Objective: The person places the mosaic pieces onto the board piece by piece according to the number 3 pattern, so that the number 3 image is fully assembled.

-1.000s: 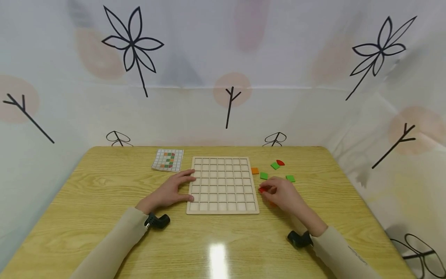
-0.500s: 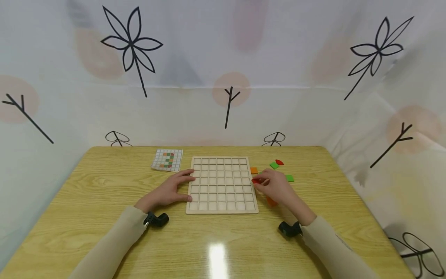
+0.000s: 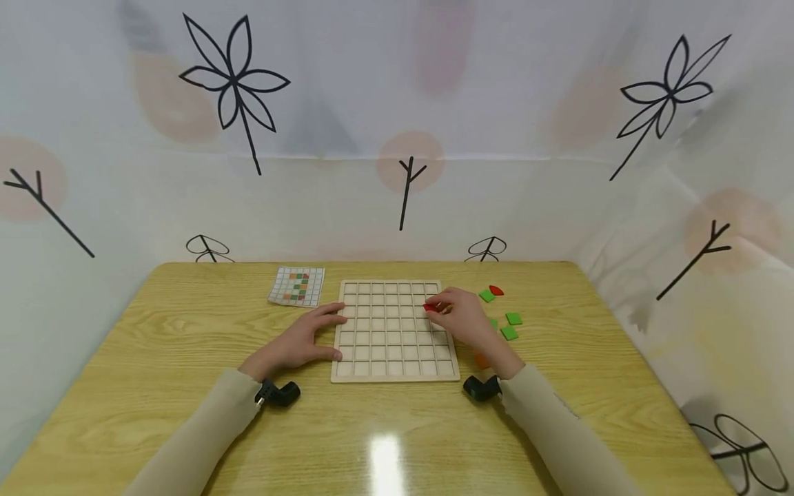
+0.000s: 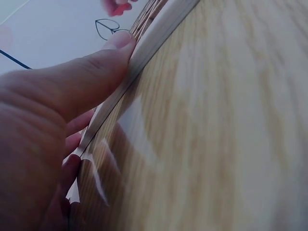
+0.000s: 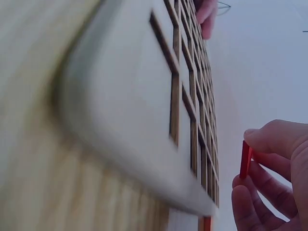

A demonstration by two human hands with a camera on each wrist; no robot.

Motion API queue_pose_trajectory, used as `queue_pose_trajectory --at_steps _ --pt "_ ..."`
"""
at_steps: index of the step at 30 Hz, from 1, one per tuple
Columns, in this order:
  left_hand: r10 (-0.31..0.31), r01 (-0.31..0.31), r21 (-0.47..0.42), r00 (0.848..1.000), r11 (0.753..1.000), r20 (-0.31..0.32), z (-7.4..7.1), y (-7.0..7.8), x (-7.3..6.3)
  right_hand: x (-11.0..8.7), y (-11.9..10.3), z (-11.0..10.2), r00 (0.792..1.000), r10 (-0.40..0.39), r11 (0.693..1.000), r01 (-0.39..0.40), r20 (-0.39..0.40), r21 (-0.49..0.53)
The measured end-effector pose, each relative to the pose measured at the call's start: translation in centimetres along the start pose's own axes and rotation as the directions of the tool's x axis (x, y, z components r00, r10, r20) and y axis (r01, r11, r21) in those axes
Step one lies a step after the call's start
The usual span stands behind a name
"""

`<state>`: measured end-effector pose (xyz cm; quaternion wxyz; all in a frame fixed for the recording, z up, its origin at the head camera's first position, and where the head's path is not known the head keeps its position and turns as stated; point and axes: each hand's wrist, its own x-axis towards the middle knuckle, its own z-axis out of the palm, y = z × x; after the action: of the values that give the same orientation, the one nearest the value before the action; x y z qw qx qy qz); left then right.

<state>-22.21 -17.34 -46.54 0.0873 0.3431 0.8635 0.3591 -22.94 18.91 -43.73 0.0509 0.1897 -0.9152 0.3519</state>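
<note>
Red tile (image 3: 429, 307) pinched in the right hand (image 3: 462, 317), over the board (image 3: 380, 338) at two o'clock; spread-fingered left hand (image 3: 300, 342) touches its nine o'clock edge. Placing seems in hand, calling for careful lowering.

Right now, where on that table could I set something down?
The widest bare patch lies along the near side of the wooden board, between the sleeves. Another is left of the printed card, out to the edge of the table. It's crowded right of the board: green tiles, a red piece and an orange piece lie near the right hand.
</note>
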Motion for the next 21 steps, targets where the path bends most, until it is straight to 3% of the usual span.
queue_pose_trajectory --at_steps 15,21 --pt "-0.016 0.016 -0.019 1.000 1.000 0.008 0.3 0.1 0.0 3.5 -0.8 2.7 0.988 0.148 0.977 -0.152 0.034 0.152" --pt "-0.012 0.012 0.002 1.000 1.000 0.000 0.0 0.1 0.0 4.6 -0.4 3.7 0.986 0.163 0.965 -0.164 0.020 0.203"
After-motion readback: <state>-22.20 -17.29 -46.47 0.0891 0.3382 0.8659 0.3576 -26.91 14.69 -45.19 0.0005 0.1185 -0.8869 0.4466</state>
